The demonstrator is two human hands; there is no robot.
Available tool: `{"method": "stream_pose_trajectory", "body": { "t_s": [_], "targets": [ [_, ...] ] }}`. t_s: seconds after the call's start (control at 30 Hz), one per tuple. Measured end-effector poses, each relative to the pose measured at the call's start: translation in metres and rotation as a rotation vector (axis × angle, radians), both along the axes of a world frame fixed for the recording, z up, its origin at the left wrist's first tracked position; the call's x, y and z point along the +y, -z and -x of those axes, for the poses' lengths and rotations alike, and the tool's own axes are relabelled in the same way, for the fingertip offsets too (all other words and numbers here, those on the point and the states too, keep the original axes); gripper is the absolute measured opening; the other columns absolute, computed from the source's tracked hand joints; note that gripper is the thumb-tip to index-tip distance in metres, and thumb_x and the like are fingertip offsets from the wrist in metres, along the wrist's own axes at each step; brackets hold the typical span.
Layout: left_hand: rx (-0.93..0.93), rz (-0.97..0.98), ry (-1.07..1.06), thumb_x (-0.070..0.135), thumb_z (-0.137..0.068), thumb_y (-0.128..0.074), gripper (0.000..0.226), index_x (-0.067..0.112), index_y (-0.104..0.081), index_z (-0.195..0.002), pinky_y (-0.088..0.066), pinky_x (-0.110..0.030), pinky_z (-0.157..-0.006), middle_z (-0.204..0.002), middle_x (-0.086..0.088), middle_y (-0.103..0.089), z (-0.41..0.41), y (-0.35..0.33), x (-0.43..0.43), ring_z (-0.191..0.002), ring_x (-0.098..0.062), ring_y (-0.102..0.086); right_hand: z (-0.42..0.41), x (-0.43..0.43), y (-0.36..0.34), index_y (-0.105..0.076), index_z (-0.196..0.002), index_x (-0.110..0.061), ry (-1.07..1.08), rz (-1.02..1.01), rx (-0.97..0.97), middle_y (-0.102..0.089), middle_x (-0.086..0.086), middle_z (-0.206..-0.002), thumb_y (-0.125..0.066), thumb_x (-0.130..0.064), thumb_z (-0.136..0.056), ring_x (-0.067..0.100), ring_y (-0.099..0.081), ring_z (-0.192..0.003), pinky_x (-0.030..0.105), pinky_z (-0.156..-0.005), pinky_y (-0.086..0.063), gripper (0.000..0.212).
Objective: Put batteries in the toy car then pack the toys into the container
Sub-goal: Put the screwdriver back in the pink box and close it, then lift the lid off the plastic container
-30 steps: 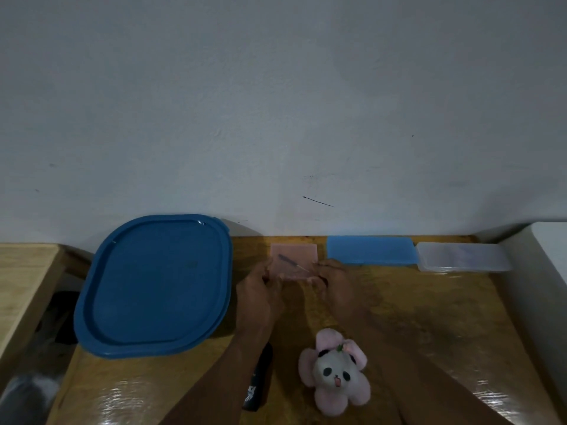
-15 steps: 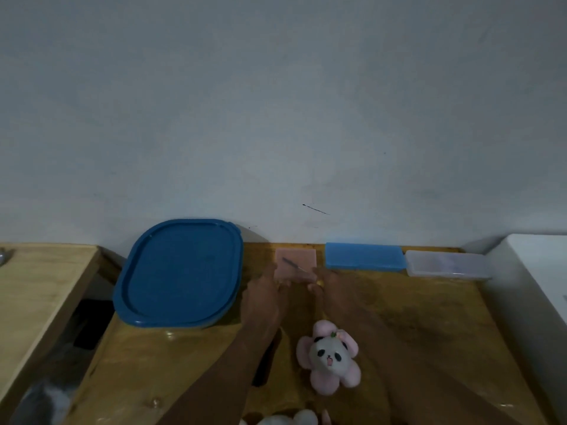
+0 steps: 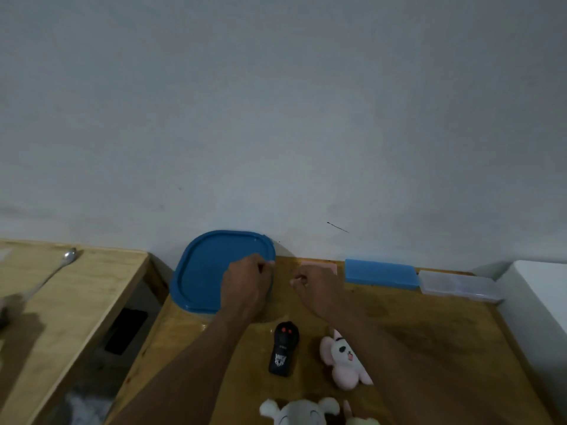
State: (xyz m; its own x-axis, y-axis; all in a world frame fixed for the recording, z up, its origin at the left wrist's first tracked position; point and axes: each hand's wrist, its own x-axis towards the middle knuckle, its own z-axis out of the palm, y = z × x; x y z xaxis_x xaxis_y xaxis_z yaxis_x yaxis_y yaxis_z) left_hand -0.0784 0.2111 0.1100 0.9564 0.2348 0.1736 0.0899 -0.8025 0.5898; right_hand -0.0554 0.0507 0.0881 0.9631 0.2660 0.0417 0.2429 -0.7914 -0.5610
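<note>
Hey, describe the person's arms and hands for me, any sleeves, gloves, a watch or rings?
Both arms are bare: no sleeve shows on the left forearm or the right forearm within the frame. The left hand and right hand wear no gloves. No watch, bracelet or ring is visible, though the picture is dim.

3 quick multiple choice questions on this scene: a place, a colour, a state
1. Where does the black remote lie? A on the floor B just left of the pink plush C on the side table
2. What colour is the lid on the big container? A red B blue C clear
3. Is the container A closed B open C tipped over?
Answers: 1 B, it lies beside the plush; 2 B, plain blue; 3 A, lid sits flat on top.
</note>
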Motion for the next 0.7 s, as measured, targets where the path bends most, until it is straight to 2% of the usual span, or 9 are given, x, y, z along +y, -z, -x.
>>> {"method": "stream_pose_trajectory", "body": {
  "t_s": [0.07, 0.17, 0.23, 0.3, 0.33, 0.4, 0.53, 0.7],
  "targets": [
    [0.002, -0.015, -0.019, 0.030, -0.097, -0.052, 0.039, 0.016, -0.049, -0.061, -0.032, -0.028, -0.045, -0.055, 0.003, -0.050, 0.003, 0.000, 0.016, -0.050, -0.011, -0.047, 0.004, 0.014, -0.005, -0.069, -0.098, -0.015, -0.006, -0.004, 0.010, -0.068, 0.001, -0.090, -0.052, -0.028, -0.096, 0.007, -0.054, -0.074, 0.016, -0.061, -0.039, 0.021],
    [0.013, -0.044, -0.022, 0.019, -0.096, -0.050, 0.024, 0.014, -0.057, -0.073, -0.047, -0.036, -0.056, -0.069, 0.000, -0.059, 0.006, 0.004, 0.046, -0.062, -0.016, -0.056, 0.011, 0.039, -0.009, -0.067, -0.088, -0.014, 0.011, -0.021, 0.050, -0.064, -0.001, -0.078, -0.049, -0.025, -0.097, 0.006, -0.051, -0.063, 0.018, -0.059, -0.041, 0.022],
    [0.033, -0.056, -0.002, 0.018, -0.095, -0.051, 0.018, 0.017, -0.059, -0.080, -0.051, -0.035, -0.062, -0.077, 0.001, -0.061, 0.011, 0.007, 0.068, -0.068, -0.014, -0.057, 0.018, 0.055, -0.005, -0.065, -0.085, -0.015, 0.051, -0.043, 0.079, -0.062, -0.003, -0.074, -0.051, -0.026, -0.096, 0.006, -0.053, -0.064, 0.020, -0.063, -0.048, 0.021],
    [0.032, -0.039, 0.034, 0.022, -0.096, -0.052, 0.013, 0.018, -0.062, -0.089, -0.052, -0.034, -0.067, -0.088, -0.001, -0.064, 0.016, 0.010, 0.091, -0.075, -0.014, -0.059, 0.026, 0.070, -0.003, -0.066, -0.104, -0.014, 0.079, -0.048, 0.086, -0.068, 0.003, -0.093, -0.053, -0.029, -0.094, 0.013, -0.062, -0.082, 0.030, -0.077, -0.054, 0.022],
    [0.029, -0.039, 0.047, 0.023, -0.096, -0.052, 0.013, 0.017, -0.064, -0.097, -0.052, -0.034, -0.070, -0.094, -0.002, -0.065, 0.019, 0.012, 0.101, -0.080, -0.016, -0.060, 0.029, 0.078, -0.003, -0.063, -0.115, -0.013, 0.096, -0.037, 0.084, -0.068, 0.005, -0.105, -0.054, -0.030, -0.094, 0.016, -0.063, -0.090, 0.031, -0.080, -0.053, 0.028],
    [0.023, -0.058, 0.062, 0.025, -0.096, -0.054, 0.021, 0.016, -0.062, -0.113, -0.051, -0.031, -0.077, -0.109, -0.003, -0.061, 0.026, 0.016, 0.123, -0.091, -0.018, -0.060, 0.035, 0.090, -0.002, -0.057, -0.124, -0.013, 0.141, -0.040, 0.099, -0.066, 0.006, -0.112, -0.055, -0.031, -0.094, 0.017, -0.062, -0.094, 0.030, -0.081, -0.053, 0.035],
    [0.062, -0.012, 0.031, 0.027, -0.096, -0.056, 0.035, 0.015, -0.053, -0.129, -0.054, -0.032, -0.086, -0.127, -0.007, -0.052, 0.033, 0.020, 0.159, -0.101, -0.019, -0.060, 0.047, 0.110, 0.003, -0.054, -0.121, -0.017, 0.221, -0.034, 0.070, -0.064, 0.002, -0.109, -0.056, -0.031, -0.094, 0.016, -0.061, -0.093, 0.037, -0.080, -0.056, 0.031],
    [0.101, 0.046, 0.036, 0.027, -0.095, -0.058, 0.042, 0.014, -0.047, -0.134, -0.056, -0.033, -0.085, -0.129, -0.010, -0.050, 0.029, 0.029, 0.178, -0.105, -0.022, -0.059, 0.048, 0.121, 0.006, -0.054, -0.117, -0.019, 0.279, -0.040, 0.062, -0.062, -0.001, -0.110, -0.057, -0.030, -0.093, 0.014, -0.059, -0.094, 0.035, -0.080, -0.056, 0.027]
  ]
}}
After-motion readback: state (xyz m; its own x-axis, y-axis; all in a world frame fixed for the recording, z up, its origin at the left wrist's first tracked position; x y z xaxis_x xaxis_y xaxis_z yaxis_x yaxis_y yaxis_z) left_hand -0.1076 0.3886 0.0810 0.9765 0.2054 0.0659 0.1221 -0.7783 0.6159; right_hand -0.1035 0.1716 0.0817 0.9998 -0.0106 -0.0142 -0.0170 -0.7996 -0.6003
